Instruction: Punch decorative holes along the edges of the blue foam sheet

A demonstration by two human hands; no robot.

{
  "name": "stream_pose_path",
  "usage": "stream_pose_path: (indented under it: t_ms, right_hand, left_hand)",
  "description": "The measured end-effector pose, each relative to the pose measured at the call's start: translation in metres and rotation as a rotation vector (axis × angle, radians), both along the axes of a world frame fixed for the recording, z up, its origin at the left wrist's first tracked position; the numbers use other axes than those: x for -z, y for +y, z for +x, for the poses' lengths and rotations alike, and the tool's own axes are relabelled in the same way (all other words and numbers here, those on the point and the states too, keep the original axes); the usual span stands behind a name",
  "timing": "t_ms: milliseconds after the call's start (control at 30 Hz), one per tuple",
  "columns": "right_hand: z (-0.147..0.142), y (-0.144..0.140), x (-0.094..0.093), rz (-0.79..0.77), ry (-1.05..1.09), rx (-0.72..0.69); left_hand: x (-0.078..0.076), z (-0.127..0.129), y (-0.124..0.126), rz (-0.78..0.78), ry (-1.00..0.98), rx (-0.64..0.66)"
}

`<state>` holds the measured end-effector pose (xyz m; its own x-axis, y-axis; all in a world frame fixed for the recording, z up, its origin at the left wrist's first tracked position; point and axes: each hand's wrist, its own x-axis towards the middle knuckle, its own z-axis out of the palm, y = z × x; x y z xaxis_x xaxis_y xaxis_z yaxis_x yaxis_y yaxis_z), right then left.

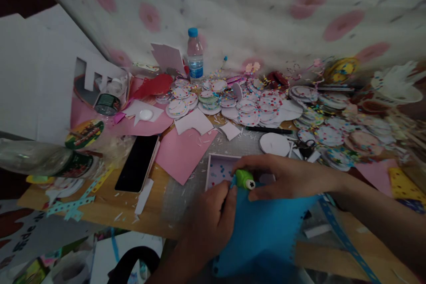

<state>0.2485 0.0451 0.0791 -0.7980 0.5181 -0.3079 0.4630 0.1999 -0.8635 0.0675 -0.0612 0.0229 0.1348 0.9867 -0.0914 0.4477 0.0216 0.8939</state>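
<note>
My right hand (289,176) is closed round a small green craft punch (244,178) with a star mark on its white end. A blue sheet of paper (262,235) hangs below the punch, with small notches along its edges. My left hand (214,217) pinches the top left corner of this sheet close beside the punch; some of its fingers are blurred. Behind both hands sits a shallow white box (218,168) holding blue and red paper bits, partly hidden by my hands.
A black phone (138,163) and pink paper (186,153) lie to the left. Piles of dotted paper discs (248,106) spread along the back near a water bottle (195,55). A black pen (269,130) and a white disc (274,143) lie behind my right hand.
</note>
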Motion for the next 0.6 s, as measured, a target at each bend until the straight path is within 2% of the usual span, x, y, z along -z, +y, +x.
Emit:
stream_pose_path:
  t_ms: [100,400,600]
  right_hand:
    - [-0.001,0.003,0.005,-0.124,0.008,-0.019]
    - [-0.013,0.006,0.01,-0.32,0.023,0.003]
    - [-0.014,0.008,0.013,-0.444,0.044,-0.049]
  left_hand:
    - [-0.002,0.0,0.002,-0.018,0.016,0.006]
    - [-0.003,-0.005,0.003,-0.096,0.016,0.013]
    - [-0.01,-0.009,0.001,-0.159,0.053,0.093]
